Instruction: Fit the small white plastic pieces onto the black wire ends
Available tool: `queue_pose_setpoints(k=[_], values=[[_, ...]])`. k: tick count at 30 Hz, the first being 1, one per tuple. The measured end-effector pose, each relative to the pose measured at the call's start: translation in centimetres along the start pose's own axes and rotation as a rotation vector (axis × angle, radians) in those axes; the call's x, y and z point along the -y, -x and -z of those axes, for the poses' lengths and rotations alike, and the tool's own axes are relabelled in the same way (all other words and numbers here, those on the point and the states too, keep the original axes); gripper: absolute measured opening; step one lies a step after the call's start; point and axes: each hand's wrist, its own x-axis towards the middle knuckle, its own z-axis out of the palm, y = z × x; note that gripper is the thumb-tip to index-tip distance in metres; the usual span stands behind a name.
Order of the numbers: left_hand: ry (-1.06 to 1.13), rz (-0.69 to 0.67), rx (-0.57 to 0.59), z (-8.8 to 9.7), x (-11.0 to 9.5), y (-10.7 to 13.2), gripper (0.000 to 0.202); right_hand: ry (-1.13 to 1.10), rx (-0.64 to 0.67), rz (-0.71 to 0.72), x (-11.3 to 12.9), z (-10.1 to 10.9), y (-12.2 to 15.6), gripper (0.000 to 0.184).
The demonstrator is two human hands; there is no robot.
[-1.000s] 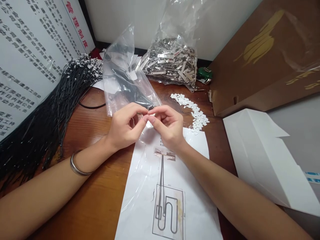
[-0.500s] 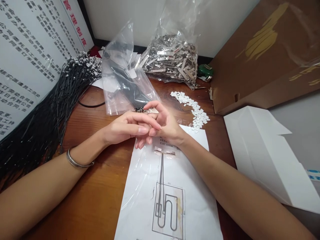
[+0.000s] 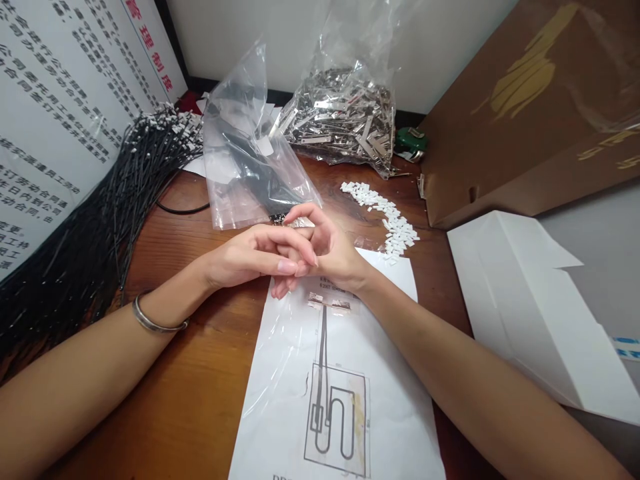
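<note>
My left hand (image 3: 245, 257) and my right hand (image 3: 343, 260) are joined above the upper end of a printed sheet (image 3: 395, 373). Their fingers overlap and wrap loosely round each other, the left thumb lying on top. The right index finger curls at the far side. I see no object between them, though the inner fingers are partly hidden. Behind the hands lies a clear plastic bag (image 3: 235, 180) with something dark in or under it. A line drawing of a looped cable (image 3: 327, 413) is printed on the sheet, and a clear film seems to cover part of it.
A bundle of black cables (image 3: 125, 193) with white ends lies left. At the back stand a bag of metal strips (image 3: 345, 120) and a green tape measure (image 3: 411, 143). Small white pieces (image 3: 395, 223) curve across the table. A brown box (image 3: 500, 133) and white carton (image 3: 530, 300) flank the right.
The hands stay joined in nearly the same place. The left index and thumb have shifted slightly against the right hand's fingers. Nothing else has visibly moved.
</note>
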Motion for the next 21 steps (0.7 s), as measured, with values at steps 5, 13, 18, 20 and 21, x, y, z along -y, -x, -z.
queue_pose_setpoints(k=[5, 13, 18, 20, 21], values=[[-0.030, -0.006, 0.021, -0.01, -0.15, 0.06, 0.027, -0.017, 0.022, -0.003, -0.21, 0.13, 0.03, 0.058], [-0.066, 0.023, 0.044, 0.17, -0.23, 0.14, 0.026, 0.026, 0.044, -0.028, -0.29, 0.36, -0.02, 0.061], [0.049, 0.036, 0.071, 0.03, -0.50, 0.14, 0.022, 0.015, 0.044, -0.044, -0.37, 0.32, 0.02, 0.064], [0.075, 0.036, 0.075, -0.10, -0.58, 0.12, 0.019, 0.007, 0.051, -0.061, -0.37, 0.26, 0.10, 0.064], [0.080, 0.041, 0.076, -0.17, -0.60, 0.10, 0.019, 0.006, 0.056, -0.069, -0.36, 0.24, 0.14, 0.063]])
